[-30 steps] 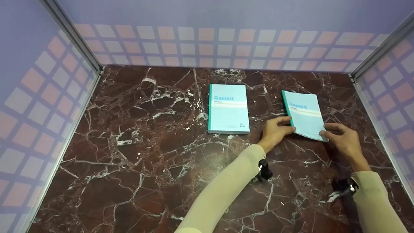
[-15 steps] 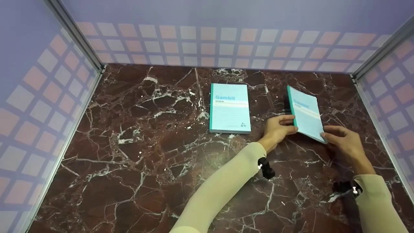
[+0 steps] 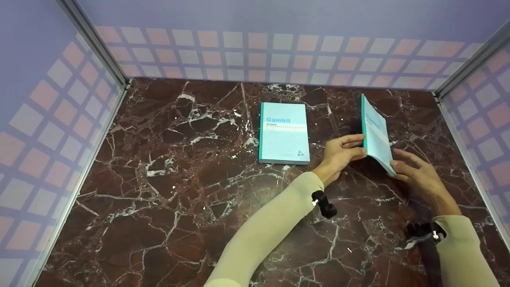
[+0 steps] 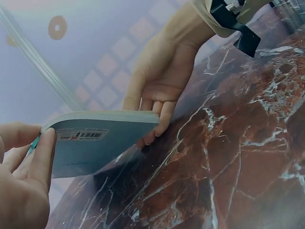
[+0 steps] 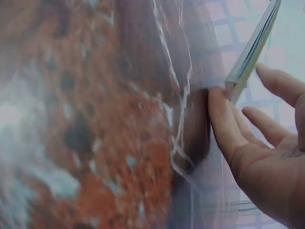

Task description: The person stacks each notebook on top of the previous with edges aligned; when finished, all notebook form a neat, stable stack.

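Note:
Two teal "Gambit" notebooks are in view. One notebook (image 3: 283, 132) lies flat at the middle of the marble table (image 3: 179, 179). The other notebook (image 3: 376, 133) (image 4: 95, 143) (image 5: 252, 52) stands steeply tilted at the right, spine side raised. My left hand (image 3: 342, 153) (image 4: 24, 181) pinches its spine near the near corner. My right hand (image 3: 416, 177) (image 4: 162, 81) (image 5: 257, 157) has straight fingers against the book's lower fore edge, close to the table. The back cover with a barcode faces down.
Checked walls enclose the table on the left (image 3: 59, 119), back (image 3: 259, 52) and right (image 3: 486, 119), with metal corner posts. Small black cameras sit on both wrists. Bare marble stretches across the left half and the front.
The right notebook has been tipped from nearly flat to steeply tilted, its spine side rising under my left hand. My right fingers stayed at its lower edge. The middle notebook has not moved.

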A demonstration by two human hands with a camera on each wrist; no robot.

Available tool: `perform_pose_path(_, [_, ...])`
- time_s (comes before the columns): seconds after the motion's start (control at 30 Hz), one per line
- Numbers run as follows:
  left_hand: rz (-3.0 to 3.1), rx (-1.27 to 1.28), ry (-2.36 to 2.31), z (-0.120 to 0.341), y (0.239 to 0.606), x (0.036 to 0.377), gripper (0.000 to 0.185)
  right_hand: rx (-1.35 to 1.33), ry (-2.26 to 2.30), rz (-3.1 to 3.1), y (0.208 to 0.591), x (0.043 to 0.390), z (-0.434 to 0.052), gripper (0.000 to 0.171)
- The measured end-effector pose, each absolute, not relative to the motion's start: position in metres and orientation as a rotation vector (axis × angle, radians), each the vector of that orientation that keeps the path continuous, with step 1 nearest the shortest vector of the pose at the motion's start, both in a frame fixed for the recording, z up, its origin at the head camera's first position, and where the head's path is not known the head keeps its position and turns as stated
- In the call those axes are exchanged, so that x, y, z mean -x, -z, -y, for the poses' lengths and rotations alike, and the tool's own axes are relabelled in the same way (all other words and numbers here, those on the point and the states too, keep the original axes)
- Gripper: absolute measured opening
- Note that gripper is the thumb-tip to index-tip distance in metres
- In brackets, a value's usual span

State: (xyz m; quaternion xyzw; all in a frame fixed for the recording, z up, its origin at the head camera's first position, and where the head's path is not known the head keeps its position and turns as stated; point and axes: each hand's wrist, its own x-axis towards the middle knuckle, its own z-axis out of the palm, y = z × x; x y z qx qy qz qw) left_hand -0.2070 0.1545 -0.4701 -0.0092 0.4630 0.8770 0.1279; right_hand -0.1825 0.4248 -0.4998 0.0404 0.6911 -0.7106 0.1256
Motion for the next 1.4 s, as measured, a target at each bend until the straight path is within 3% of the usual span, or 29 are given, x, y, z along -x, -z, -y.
perform_pose_path(0.3, [-1.504, -0.016, -2.499, -0.134, 0.47, 0.212, 0.034, -0.039, 2.085, -2.205, 0.502, 0.182, -0.416, 0.045])
perform_pose_path(0.63, [-2.046, -0.206, -2.201, -0.1, 0.469, 0.212, 0.035, 0.077, 2.004, -2.488, 0.494, 0.19, -0.396, 0.045])
perform_pose_path(1.0, [-2.272, -0.292, -2.027, -0.053, 0.462, 0.217, 0.035, 0.243, 1.732, -2.735, 0.484, 0.199, -0.355, 0.045])
perform_pose_path(1.4, [-2.391, -0.295, -1.962, 0.001, 0.459, 0.218, 0.038, 0.331, 1.762, -2.743, 0.472, 0.21, -0.295, 0.044])
